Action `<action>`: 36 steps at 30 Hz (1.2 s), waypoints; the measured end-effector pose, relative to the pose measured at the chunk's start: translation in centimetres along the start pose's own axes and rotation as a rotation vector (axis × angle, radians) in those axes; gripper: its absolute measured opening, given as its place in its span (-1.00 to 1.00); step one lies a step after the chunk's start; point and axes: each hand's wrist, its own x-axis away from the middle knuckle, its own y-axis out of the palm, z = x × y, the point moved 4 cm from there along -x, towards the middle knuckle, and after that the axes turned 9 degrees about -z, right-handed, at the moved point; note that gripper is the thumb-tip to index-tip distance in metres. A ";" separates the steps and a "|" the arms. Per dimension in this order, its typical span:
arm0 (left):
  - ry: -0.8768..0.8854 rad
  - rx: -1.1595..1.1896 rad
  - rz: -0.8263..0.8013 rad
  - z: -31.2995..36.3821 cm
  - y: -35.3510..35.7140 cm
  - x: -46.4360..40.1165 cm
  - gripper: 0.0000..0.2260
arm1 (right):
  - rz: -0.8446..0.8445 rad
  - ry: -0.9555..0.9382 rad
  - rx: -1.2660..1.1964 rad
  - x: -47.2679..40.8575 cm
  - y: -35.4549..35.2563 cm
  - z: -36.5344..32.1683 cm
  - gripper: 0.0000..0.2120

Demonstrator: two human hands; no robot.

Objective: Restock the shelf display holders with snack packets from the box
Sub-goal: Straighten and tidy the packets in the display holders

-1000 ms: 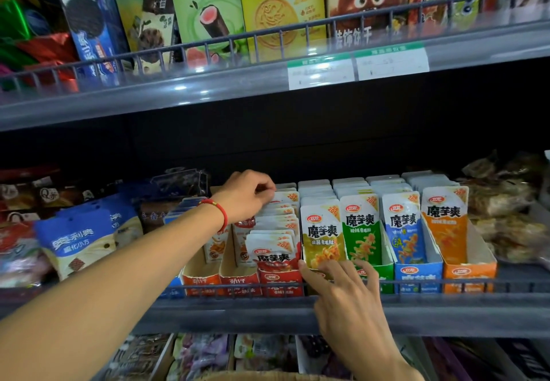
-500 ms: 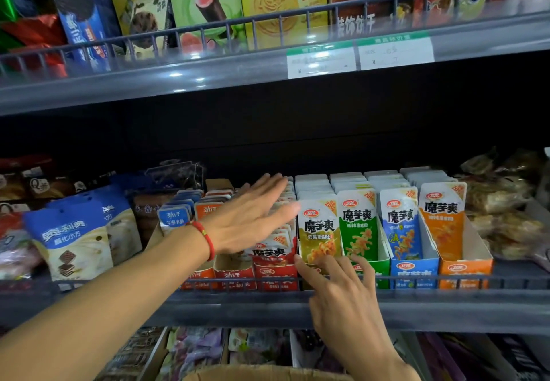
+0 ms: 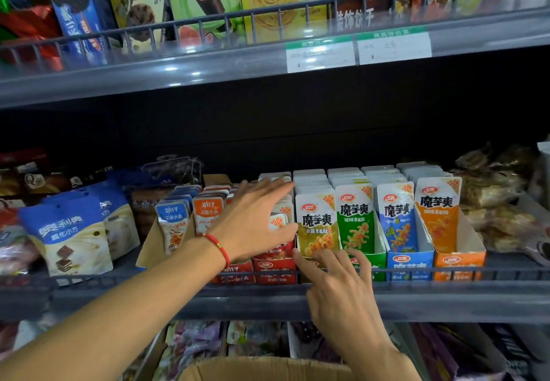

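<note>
A row of cardboard display holders stands on the middle shelf: red (image 3: 275,263), green (image 3: 377,257), blue (image 3: 412,260) and orange (image 3: 459,258), each packed with upright snack packets. My left hand (image 3: 256,220), with a red wrist cord, lies flat and open over the packets in the red holder. My right hand (image 3: 336,285) rests its spread fingers on the front of the holder with the yellow packets (image 3: 317,226). The brown box (image 3: 262,368) shows at the bottom edge.
A wire rail (image 3: 506,273) runs along the shelf front. Blue-and-cream pouches (image 3: 68,234) stand at the left, small fish-snack packets (image 3: 205,212) beside them, and brown wrapped goods (image 3: 494,199) at the right. The upper shelf (image 3: 208,65) carries biscuit boxes and price tags.
My left hand opened from a fist at the back of the red row and moved forward, flattening over the packets. My right hand stayed at the holder front.
</note>
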 end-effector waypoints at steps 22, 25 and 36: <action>-0.350 0.137 0.340 2.7 1.1 -0.4 -0.59 | 0.000 0.007 -0.006 0.0 0.2 0.1 -0.35; -0.331 0.042 0.334 2.4 1.2 -0.6 -0.58 | -0.001 0.005 -0.005 0.0 0.1 0.0 -0.35; -0.354 0.029 0.329 1.5 1.8 -2.5 -0.63 | -0.004 0.001 -0.016 0.0 -0.2 -0.1 -0.31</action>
